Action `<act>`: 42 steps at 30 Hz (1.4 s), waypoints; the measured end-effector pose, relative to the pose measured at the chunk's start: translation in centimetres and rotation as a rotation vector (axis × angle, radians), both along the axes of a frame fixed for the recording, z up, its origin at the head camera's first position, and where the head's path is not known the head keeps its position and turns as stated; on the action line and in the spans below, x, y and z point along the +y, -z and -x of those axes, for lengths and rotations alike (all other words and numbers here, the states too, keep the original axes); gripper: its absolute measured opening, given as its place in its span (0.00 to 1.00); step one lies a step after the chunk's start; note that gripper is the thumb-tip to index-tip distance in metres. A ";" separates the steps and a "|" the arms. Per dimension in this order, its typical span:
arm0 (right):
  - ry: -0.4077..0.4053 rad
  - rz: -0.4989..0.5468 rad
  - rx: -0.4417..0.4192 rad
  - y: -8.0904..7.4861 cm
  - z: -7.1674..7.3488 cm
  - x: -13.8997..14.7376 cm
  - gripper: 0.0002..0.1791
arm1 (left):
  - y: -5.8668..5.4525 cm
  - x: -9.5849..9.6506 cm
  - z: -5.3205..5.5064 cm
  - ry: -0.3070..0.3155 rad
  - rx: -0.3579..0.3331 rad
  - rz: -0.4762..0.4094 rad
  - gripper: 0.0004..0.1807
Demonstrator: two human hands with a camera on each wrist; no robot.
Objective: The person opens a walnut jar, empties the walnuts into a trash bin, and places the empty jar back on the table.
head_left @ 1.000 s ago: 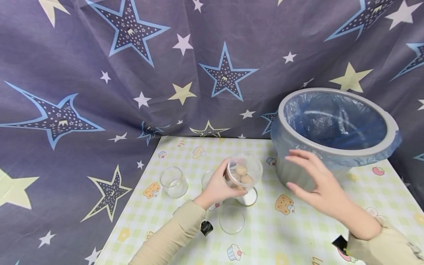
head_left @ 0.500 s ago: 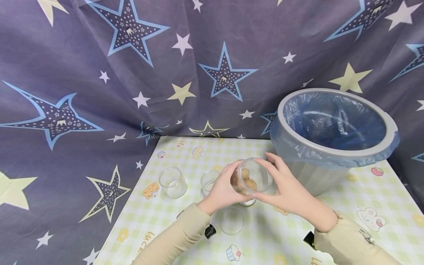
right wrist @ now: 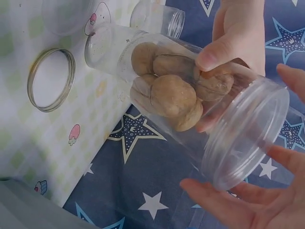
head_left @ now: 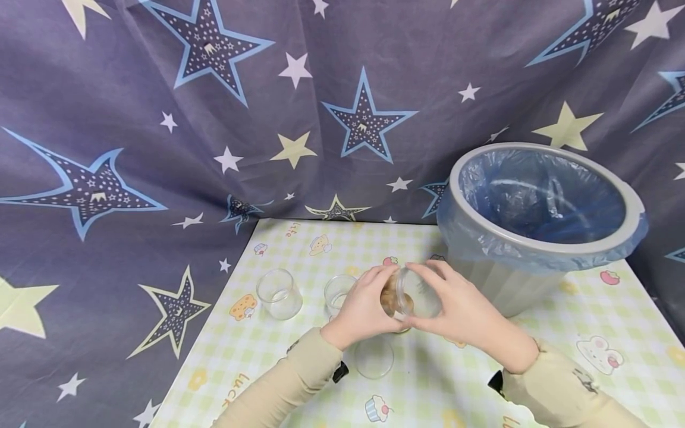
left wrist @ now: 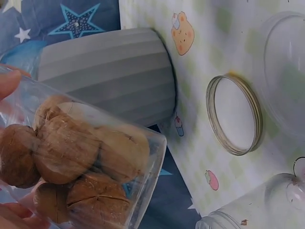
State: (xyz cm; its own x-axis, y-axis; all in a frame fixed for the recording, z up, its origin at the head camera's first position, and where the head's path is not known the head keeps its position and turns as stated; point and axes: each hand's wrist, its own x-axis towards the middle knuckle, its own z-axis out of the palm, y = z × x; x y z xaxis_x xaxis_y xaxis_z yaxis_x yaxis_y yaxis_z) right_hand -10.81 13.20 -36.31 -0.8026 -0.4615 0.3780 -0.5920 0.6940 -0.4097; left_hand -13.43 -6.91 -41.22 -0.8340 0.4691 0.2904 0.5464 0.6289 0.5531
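Observation:
My left hand [head_left: 364, 306] grips a clear jar [left wrist: 150, 152] round its body, with several walnuts [right wrist: 172, 95] inside. The jar is held above the table, lying well over on its side with its ridged, threaded end toward the right. Around that end curl the thumb and fingers of my right hand [head_left: 462, 306], their tips right at the clear rim in the right wrist view. Below the hands a gold-rimmed lid [left wrist: 233, 114] lies on the table, mostly hidden in the head view. A clear round lid [head_left: 374, 358] rests nearer to me.
Two clear jars stand on the left, one farther out [head_left: 279, 294] and one [head_left: 337, 291] partly behind my left hand. A large grey bin [head_left: 481, 282] with a blue liner stands at the right. A checked cloth [head_left: 299, 380] covers the table, and a star-patterned curtain [head_left: 257, 119] hangs behind.
My right hand has come in from beside the bin to the jar's ridged end. The jar has tipped over further to the right, and the walnuts have shifted inside.

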 end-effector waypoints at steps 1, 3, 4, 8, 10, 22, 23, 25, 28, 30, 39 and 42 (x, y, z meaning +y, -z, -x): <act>0.001 -0.003 0.015 0.2 0.0 -0.1 0.45 | 0.0 0.0 0.0 0.002 0.008 0.004 0.52; 0.007 -0.008 0.039 0.4 0.1 -0.2 0.45 | 0.0 0.0 0.1 0.006 0.029 0.017 0.51; 0.010 -0.010 0.045 0.5 0.1 -0.2 0.45 | 0.0 0.0 0.1 0.008 0.039 0.026 0.51; 0.026 0.003 0.052 0.8 0.0 -0.3 0.43 | 0.0 -0.2 0.2 0.029 0.121 0.074 0.50; 0.033 0.023 0.066 0.9 -0.1 -0.4 0.43 | 0.0 -0.4 0.5 0.045 0.176 0.095 0.50; -0.066 0.097 0.250 1.0 -0.1 0.1 0.46 | -0.8 -0.9 2.0 0.166 0.393 0.057 0.51; -0.098 0.083 0.268 1.0 -0.1 0.3 0.46 | -0.8 -1.0 2.1 0.186 0.382 0.052 0.50; -0.170 0.046 0.302 1.0 -0.1 0.5 0.46 | -0.9 -1.1 2.2 0.239 0.316 0.037 0.49; -0.275 -0.020 0.327 1.0 -0.1 0.7 0.46 | -0.7 -1.4 2.1 0.292 0.164 0.041 0.49; -0.313 -0.045 0.321 1.0 -0.1 0.9 0.46 | -0.4 -1.6 2.0 0.304 0.082 0.052 0.50; -0.327 -0.063 0.145 1.5 0.1 1.8 0.52 | 0.0 -1.4 1.7 0.225 -0.001 0.074 0.52; -0.175 -0.026 -0.023 1.3 0.2 1.7 0.51 | -0.2 -1.2 1.7 0.192 0.064 0.086 0.51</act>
State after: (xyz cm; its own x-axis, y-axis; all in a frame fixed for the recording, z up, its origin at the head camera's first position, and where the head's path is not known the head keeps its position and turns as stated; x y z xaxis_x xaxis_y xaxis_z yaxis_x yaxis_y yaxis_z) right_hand -10.96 14.89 -37.61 -0.7179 -0.6039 0.3463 -0.6949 0.5920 -0.4081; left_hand -15.11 -8.08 -41.06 -0.7084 0.6425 0.2921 0.6926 0.5533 0.4627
